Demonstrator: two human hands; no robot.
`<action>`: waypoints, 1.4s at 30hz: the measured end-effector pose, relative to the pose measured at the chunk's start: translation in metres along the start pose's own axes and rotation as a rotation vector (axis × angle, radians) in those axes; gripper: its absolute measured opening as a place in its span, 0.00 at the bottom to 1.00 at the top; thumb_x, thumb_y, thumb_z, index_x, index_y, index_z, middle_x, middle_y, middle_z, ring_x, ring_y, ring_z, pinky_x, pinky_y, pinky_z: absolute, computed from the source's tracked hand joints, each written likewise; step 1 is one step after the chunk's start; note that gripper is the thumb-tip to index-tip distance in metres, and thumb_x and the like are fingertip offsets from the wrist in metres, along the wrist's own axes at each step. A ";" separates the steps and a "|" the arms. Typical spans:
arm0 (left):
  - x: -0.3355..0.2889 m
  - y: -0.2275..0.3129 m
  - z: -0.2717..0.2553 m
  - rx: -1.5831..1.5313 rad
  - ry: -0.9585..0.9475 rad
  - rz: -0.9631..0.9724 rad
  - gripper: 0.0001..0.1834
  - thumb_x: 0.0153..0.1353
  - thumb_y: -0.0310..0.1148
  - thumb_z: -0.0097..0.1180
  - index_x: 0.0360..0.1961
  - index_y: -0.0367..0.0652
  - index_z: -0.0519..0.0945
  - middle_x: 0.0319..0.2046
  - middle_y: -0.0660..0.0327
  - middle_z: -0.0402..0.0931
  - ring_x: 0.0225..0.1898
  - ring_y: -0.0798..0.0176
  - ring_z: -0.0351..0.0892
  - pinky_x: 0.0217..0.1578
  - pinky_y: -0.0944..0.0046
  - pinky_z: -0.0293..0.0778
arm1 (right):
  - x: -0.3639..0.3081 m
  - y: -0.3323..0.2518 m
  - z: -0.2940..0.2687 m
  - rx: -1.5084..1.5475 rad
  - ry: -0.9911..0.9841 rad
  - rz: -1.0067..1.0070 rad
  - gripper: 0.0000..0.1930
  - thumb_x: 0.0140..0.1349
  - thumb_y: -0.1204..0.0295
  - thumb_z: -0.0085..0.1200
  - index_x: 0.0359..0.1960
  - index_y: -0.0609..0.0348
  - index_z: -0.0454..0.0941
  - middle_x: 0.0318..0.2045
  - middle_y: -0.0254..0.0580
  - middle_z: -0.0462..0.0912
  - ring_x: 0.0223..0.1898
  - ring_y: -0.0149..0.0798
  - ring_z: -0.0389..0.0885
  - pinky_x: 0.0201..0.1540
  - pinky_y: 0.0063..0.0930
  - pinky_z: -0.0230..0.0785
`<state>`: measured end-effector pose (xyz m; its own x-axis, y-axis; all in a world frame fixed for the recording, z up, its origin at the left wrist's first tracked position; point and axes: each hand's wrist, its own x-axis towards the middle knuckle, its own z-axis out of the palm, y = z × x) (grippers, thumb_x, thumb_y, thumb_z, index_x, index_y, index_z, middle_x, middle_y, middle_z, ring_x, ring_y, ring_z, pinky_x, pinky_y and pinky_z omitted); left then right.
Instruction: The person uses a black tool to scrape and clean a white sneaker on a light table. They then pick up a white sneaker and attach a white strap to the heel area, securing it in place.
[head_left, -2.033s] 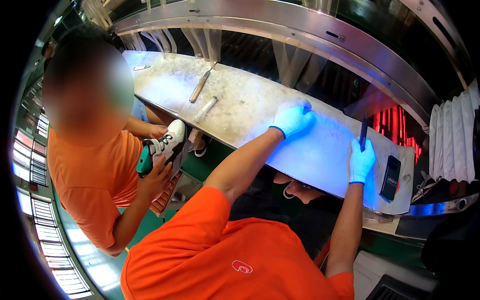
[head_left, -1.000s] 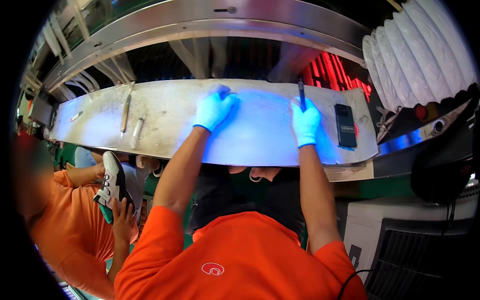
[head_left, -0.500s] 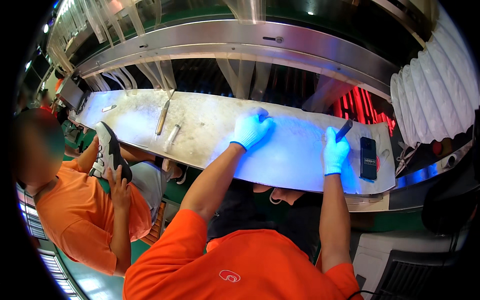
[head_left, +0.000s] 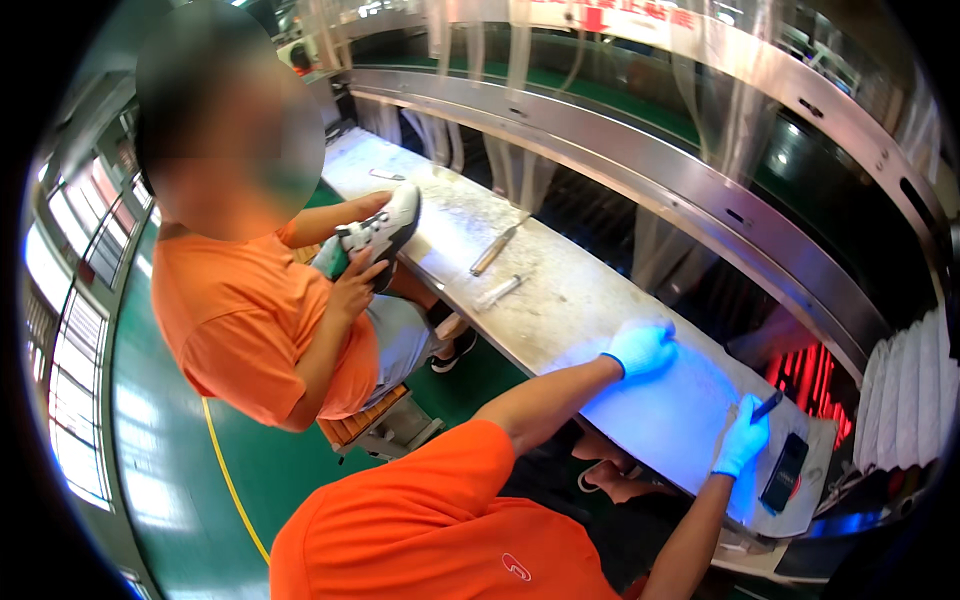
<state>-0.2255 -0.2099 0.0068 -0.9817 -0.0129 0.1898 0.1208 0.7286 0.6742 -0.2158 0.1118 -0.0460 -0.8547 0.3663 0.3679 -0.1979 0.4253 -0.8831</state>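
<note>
My left hand (head_left: pixel 643 348), in a white knit glove lit blue, rests on the pale worktable (head_left: pixel 440 222) with its fingers curled. Nothing shows in its grip, though the palm is hidden. Farther right, my right hand (head_left: pixel 742 438), gloved the same way, is closed round a dark cylindrical tool (head_left: pixel 768 404) whose end sticks out above the fist. A black phone (head_left: pixel 785 472) lies on the tabletop just right of that hand. Blue light covers the surface between my hands.
At left a seated co-worker in orange holds a white and black shoe (head_left: pixel 385 232). A wooden-handled tool (head_left: pixel 494 251), a clear tube-like thing (head_left: pixel 498 291) and a small knife-like tool (head_left: pixel 386 175) lie along the table. A metal rail (head_left: pixel 640 165) with plastic strips runs behind.
The view has swung left, so the co-worker and green floor fill more of it. My hands keep nearly the same places on the table.
</note>
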 end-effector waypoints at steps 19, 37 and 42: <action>-0.005 -0.001 -0.005 -0.024 0.036 -0.024 0.18 0.69 0.44 0.59 0.51 0.45 0.88 0.49 0.44 0.90 0.52 0.36 0.89 0.57 0.43 0.82 | 0.002 0.011 0.001 0.101 -0.073 0.061 0.21 0.79 0.59 0.64 0.52 0.71 0.88 0.41 0.47 0.93 0.42 0.39 0.90 0.49 0.39 0.81; -0.004 -0.002 -0.006 -0.009 0.046 -0.021 0.19 0.69 0.45 0.60 0.53 0.46 0.88 0.48 0.46 0.90 0.51 0.38 0.90 0.56 0.44 0.83 | 0.005 0.009 0.000 0.165 -0.111 0.121 0.18 0.79 0.64 0.65 0.53 0.72 0.87 0.42 0.45 0.92 0.43 0.38 0.91 0.51 0.36 0.82; -0.003 -0.002 -0.004 0.008 0.038 -0.018 0.19 0.69 0.45 0.59 0.53 0.46 0.88 0.48 0.45 0.90 0.51 0.37 0.90 0.57 0.43 0.83 | 0.004 0.011 -0.001 0.111 -0.090 0.077 0.18 0.79 0.64 0.65 0.55 0.72 0.86 0.42 0.46 0.92 0.44 0.38 0.91 0.51 0.36 0.82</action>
<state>-0.2223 -0.2146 0.0077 -0.9774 -0.0517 0.2050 0.1022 0.7335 0.6720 -0.2207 0.1184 -0.0541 -0.9080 0.3164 0.2746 -0.1775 0.3032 -0.9363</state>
